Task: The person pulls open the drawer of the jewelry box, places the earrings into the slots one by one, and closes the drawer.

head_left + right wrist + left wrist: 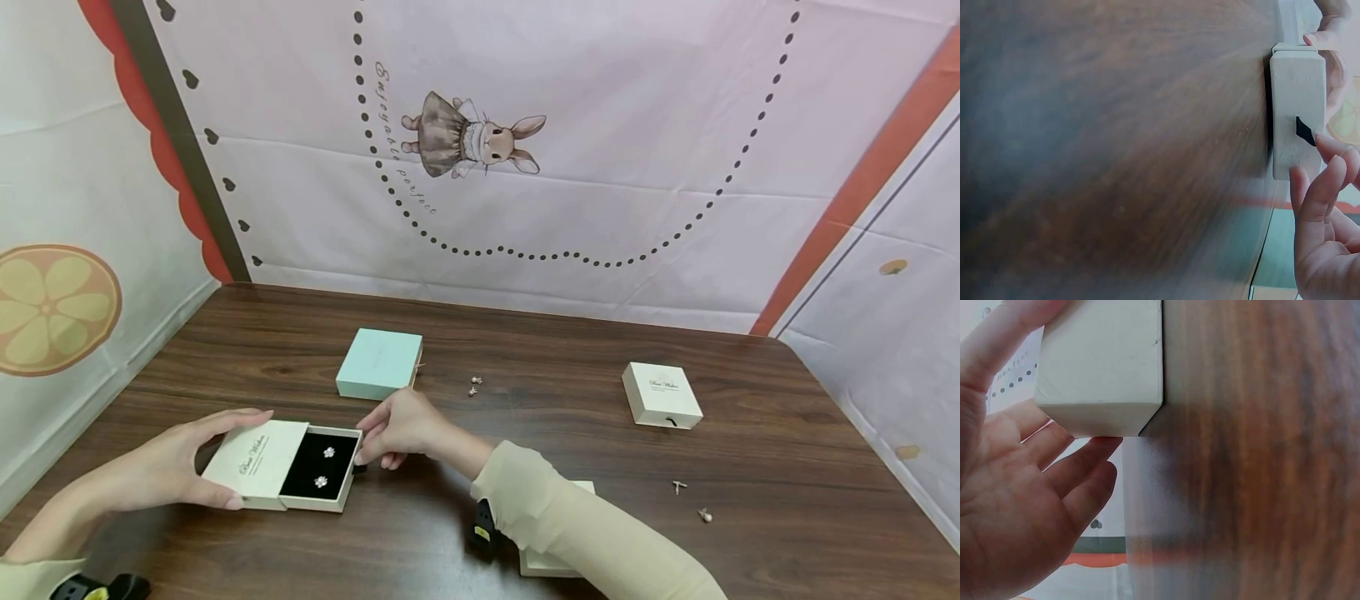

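Observation:
A cream drawer-style jewellery box (255,462) lies at the table's front left. My left hand (161,467) grips its sleeve (1107,359), thumb on the near side and fingers on the far side. The drawer (324,468) is slid out to the right, and two small flower earrings (325,467) sit on its black insert. My right hand (397,429) is at the drawer's end. Its fingertips (1319,144) touch the drawer's front face (1294,94) beside the black pull tab (1304,131), which is not pinched.
A teal box (378,363) lies behind the open box, and a shut cream box (662,394) sits at the right. Another cream box (547,562) is partly hidden under my right forearm. Loose earrings lie at the centre (474,386) and at the front right (692,500).

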Action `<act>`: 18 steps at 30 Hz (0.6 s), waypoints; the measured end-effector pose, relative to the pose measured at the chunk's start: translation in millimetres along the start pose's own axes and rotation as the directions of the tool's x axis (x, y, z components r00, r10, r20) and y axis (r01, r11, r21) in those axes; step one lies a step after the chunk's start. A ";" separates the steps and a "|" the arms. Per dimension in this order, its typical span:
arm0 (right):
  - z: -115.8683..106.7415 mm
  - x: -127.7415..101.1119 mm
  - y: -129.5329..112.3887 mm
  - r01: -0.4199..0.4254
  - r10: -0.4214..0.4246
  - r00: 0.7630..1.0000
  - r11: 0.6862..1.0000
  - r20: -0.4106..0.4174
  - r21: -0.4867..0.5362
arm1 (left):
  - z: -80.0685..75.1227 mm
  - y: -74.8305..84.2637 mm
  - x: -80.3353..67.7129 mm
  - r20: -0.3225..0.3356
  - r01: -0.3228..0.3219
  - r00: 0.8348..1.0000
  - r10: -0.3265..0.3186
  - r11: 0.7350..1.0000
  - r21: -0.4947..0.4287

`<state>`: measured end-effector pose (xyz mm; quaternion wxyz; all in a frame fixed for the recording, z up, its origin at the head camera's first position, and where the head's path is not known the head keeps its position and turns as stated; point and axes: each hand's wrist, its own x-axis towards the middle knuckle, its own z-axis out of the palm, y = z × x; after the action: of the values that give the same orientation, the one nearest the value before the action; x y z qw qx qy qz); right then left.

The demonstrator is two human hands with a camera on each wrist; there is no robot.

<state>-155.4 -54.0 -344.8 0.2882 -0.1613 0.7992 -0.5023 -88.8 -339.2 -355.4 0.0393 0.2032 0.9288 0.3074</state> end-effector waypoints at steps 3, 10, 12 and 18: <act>1.5 0.1 -0.8 0.004 -0.004 1.000 1.000 0.000 0.003 | 0.1 0.0 -0.3 0.000 0.002 1.000 -0.002 1.000 0.000; 5.5 2.1 -3.0 0.008 -0.008 1.000 1.000 -0.004 0.013 | 0.4 -0.4 -1.2 -0.003 0.001 1.000 -0.001 1.000 0.001; 6.6 2.9 -3.7 0.010 -0.010 1.000 1.000 -0.004 0.015 | 0.4 -0.3 -1.3 -0.002 0.002 1.000 -0.002 1.000 -0.002; 9.3 5.6 -5.8 0.014 -0.014 1.000 1.000 -0.008 0.005 | 0.2 0.4 -1.2 -0.002 0.004 1.000 -0.004 1.000 0.000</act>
<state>-154.1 -66.3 -344.3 0.2822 -0.1640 0.7978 -0.5069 -87.6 -339.3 -355.4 0.0390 0.2012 0.9292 0.3075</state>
